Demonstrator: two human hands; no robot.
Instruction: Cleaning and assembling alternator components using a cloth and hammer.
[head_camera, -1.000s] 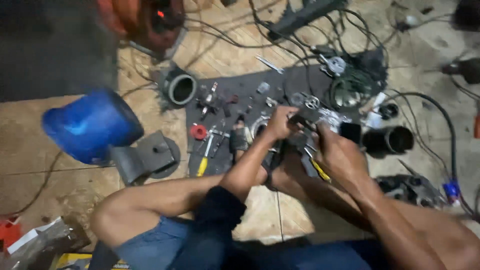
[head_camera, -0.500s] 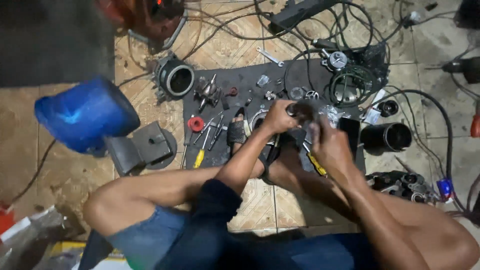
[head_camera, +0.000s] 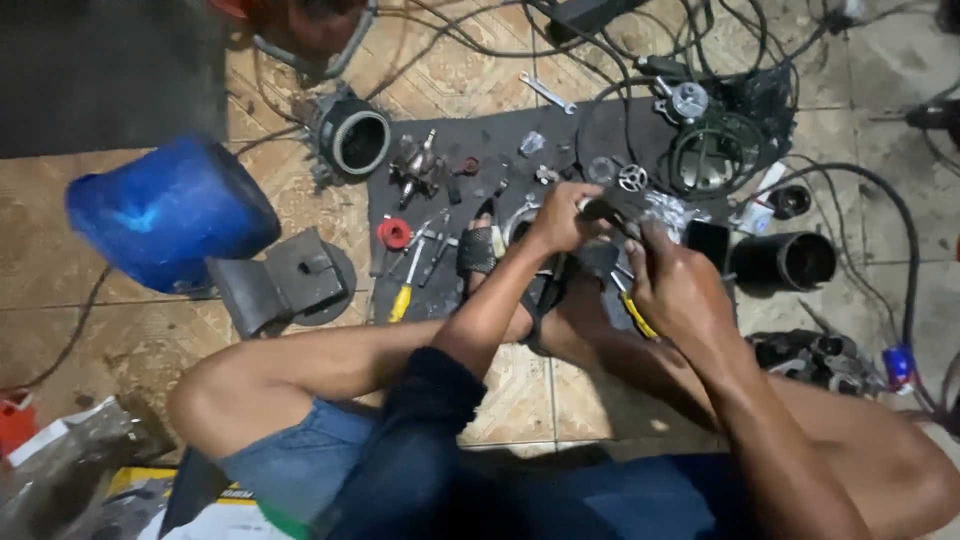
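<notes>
Both hands, the left hand and the right hand, pinch a small dark metal part above the dark mat.

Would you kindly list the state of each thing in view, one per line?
left hand: closed on a small dark part
right hand: gripping a tool against that part
small dark part: held above the mat
yellow-handled screwdriver: lying flat on the dark mat
wrench: lying on the floor
blue tank: on its side
black cylinder: on its side, open end showing
</notes>
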